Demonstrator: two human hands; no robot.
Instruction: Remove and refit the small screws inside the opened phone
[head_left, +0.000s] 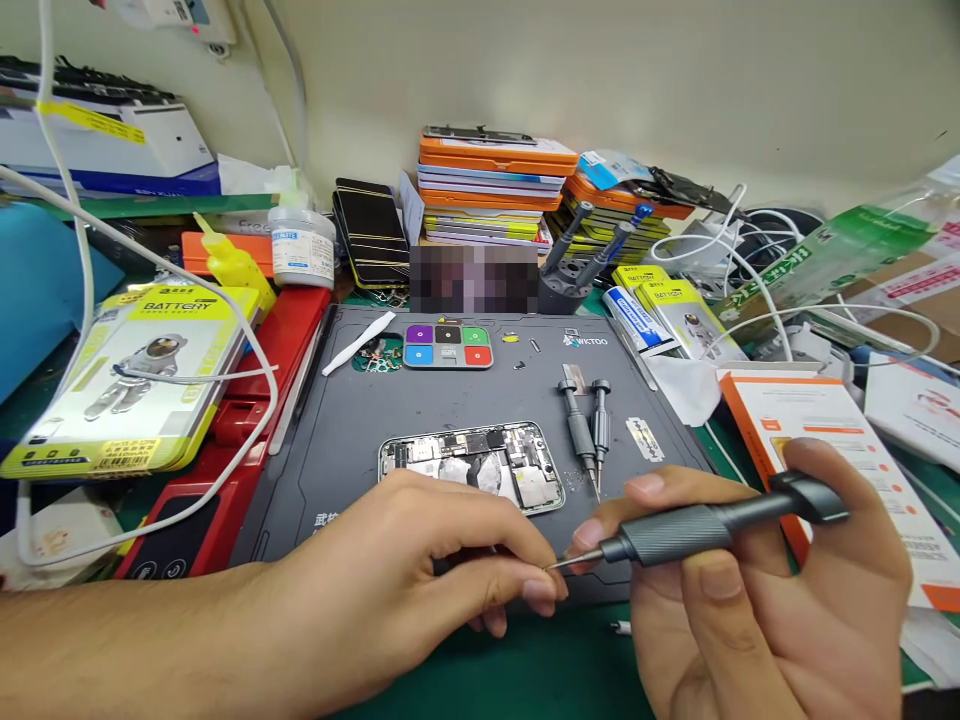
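My right hand (757,600) is closed around a dark grey screwdriver (675,535), which lies nearly level with its thin tip pointing left. That tip meets the pinched thumb and fingers of my left hand (450,590); whatever they hold there is too small or hidden to make out. Just beyond my left hand lies an opened phone (472,465), its circuit board and inner parts exposed, partly covered by the hand. Two more screwdrivers (577,430) rest side by side on the dark grey work mat (465,400), right of the phone.
A razor blade (645,440) lies at the mat's right. Toward the back are a coloured screw tray (448,347), a white pry tool (358,343) and small loose parts. Battery boxes (142,370) and a white cable crowd the left. A screwdriver stand (566,285) is behind.
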